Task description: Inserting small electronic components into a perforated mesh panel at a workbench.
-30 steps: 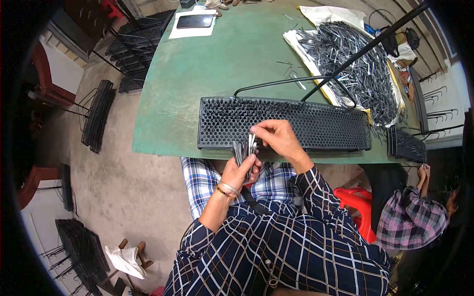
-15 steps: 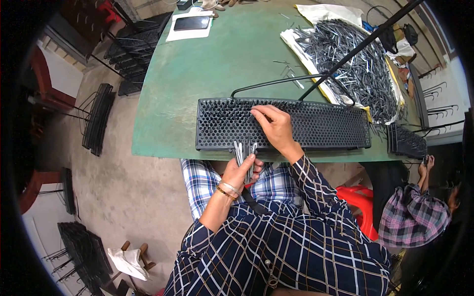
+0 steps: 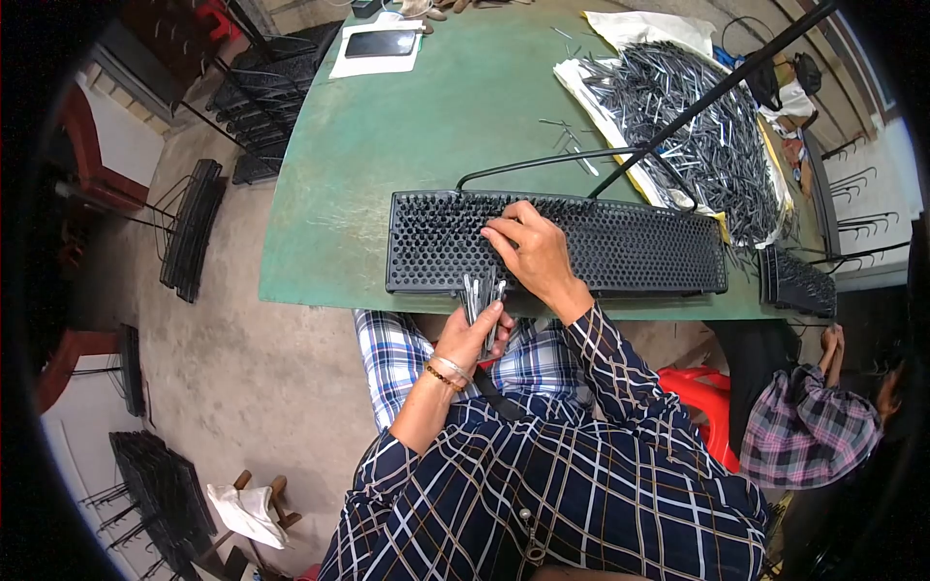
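A long black perforated rack (image 3: 639, 254) with rows of round holes lies along the table's near edge. Small dark pieces stand upright in many holes of its left part. My left hand (image 3: 467, 336) is closed around a bunch of thin metal pieces (image 3: 483, 298), silvery and dark, just below the rack's front edge. Over the rack's left-middle part, my right hand (image 3: 535, 254) has its thumb and fingers pinched together close to the holes. Whatever it pinches is too small to make out.
A heap of thin dark metal pieces (image 3: 678, 126) lies on a white sack at the right. A black rod (image 3: 707, 102) rises from the rack's wire handle (image 3: 552, 156). A phone (image 3: 381, 44) rests far left on the green table (image 3: 436, 107). Another person (image 3: 809, 426) sits at right beside a smaller rack (image 3: 799, 281).
My right hand has shifted slightly left and down over the holes, its fingers still pinched. The left hand and its bunch stay nearly in place.
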Tool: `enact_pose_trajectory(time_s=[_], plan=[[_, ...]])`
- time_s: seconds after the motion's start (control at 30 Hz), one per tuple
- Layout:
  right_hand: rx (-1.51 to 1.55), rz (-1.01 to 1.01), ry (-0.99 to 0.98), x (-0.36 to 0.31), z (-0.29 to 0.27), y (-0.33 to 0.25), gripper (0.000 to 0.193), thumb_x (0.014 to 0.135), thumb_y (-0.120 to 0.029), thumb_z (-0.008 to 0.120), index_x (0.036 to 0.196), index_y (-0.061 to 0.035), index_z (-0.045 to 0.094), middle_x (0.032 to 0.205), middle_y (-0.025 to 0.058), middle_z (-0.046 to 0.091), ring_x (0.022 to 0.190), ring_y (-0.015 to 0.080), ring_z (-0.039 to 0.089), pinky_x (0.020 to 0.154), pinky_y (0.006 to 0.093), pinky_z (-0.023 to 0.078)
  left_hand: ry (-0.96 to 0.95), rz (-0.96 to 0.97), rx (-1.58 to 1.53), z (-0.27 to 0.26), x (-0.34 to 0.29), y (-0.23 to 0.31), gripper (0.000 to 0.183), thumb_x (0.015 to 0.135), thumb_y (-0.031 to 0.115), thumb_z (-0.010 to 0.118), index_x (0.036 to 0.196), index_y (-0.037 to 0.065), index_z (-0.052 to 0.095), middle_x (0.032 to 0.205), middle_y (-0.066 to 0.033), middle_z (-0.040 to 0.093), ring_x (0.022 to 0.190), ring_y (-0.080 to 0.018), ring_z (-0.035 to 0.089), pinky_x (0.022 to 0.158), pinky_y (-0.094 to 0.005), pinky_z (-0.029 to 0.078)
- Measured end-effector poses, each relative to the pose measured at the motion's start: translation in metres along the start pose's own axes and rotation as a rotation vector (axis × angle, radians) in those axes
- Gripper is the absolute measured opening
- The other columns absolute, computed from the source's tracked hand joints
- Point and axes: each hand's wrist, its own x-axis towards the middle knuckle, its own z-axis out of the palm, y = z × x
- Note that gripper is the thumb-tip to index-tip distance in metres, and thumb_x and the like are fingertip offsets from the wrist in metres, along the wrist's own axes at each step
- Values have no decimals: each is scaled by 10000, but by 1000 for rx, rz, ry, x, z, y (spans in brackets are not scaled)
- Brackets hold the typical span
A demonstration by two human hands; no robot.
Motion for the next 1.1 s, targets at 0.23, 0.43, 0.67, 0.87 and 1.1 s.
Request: enact_pose_trajectory(time_s=[0.23,0.43,0.67,0.87,1.1], plan=[[312,288,-149,-1,-18,-13,172,792,-163,701,876,-13,691,836,70,618,656,159,588,571,261,451,20,2,-40,-1,-3,4,296,945,262,510,795,10,554,618,-29,520,497,-89,460,428,-219,361],[712,529,-486,-16,-23,-6,193,810,-172,692,845,18,691,758,52,620,684,104,547,602,255,425,-48,64,19,1,-3,4,294,952,265,500,804,16,551,624,-21,515,501,-82,455,427,-212,359],[680,675,-173,-9,-29,3,276,825,-252,684,814,23,696,567,-5,567,480,58,487,445,209,373,-34,-11,-36,-5,3,-9,235,951,259,507,873,42,551,729,-30,563,535,-81,476,432,-208,381],[491,531,-4,7,-26,17,190,843,-165,660,855,23,682,690,27,622,575,80,569,519,210,438,7,-27,-30,4,3,-6,238,950,262,509,863,44,547,721,-26,558,533,-78,472,424,-209,374],[293,200,-33,7,-19,19,121,823,-111,655,868,-2,680,746,78,633,606,145,602,547,244,461,-29,-43,-11,-3,5,-12,213,951,259,504,934,49,540,735,-23,556,527,-80,467,423,-206,369]])
